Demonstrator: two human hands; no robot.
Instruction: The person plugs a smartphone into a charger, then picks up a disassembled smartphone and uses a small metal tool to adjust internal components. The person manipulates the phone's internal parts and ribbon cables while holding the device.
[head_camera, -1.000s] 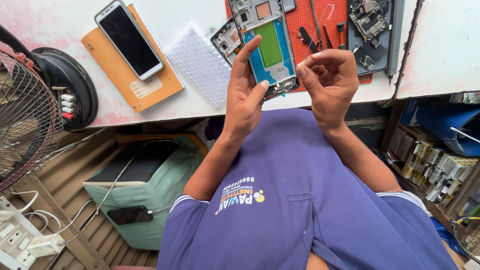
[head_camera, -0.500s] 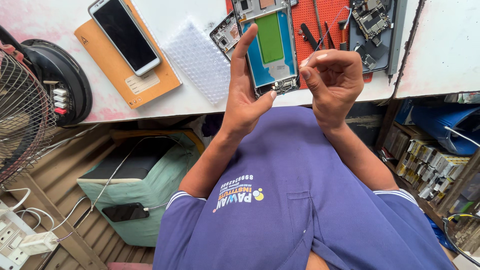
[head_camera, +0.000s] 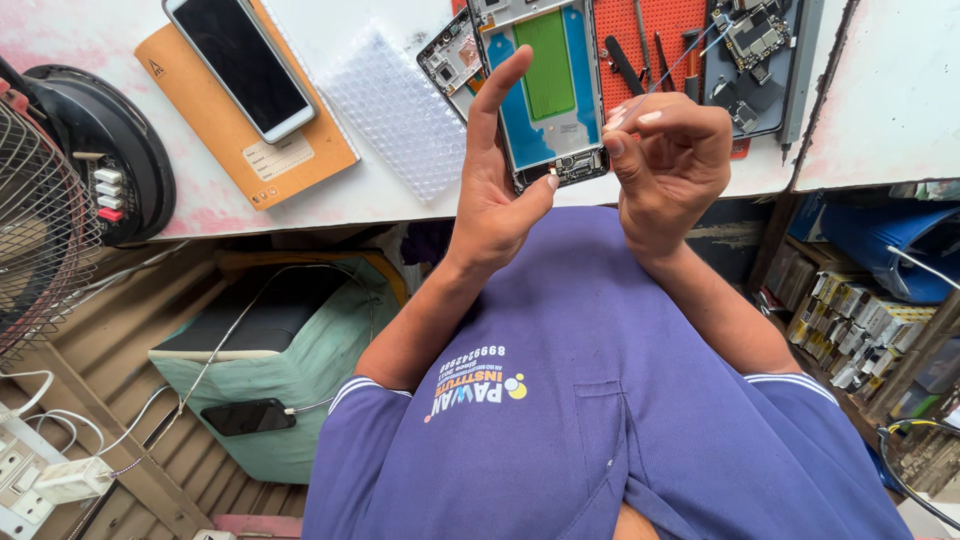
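Fingers of the left hand stretch up along the left edge of an opened phone frame, with the thumb tip pressed near its bottom corner, so the hand grips the frame by its side and steadies it, tilted up from the counter. The frame shows its inside: a green patch between blue panels, and a small dark circuit strip at the bottom end, just beside the thumb. The right hand sits just right of that bottom end, fingers curled in and pinched together; whether they hold some tiny part I cannot tell, as nothing shows between them.

Beyond the right fingers lies an orange work mat with dark tweezers and small tools laid within easy reach, and further right a grey tray with a bare circuit board. Left of the left fingers lie a sheet of bubble wrap, then a whole smartphone, screen up, resting on an orange-brown envelope. A fan stands far off to the left.
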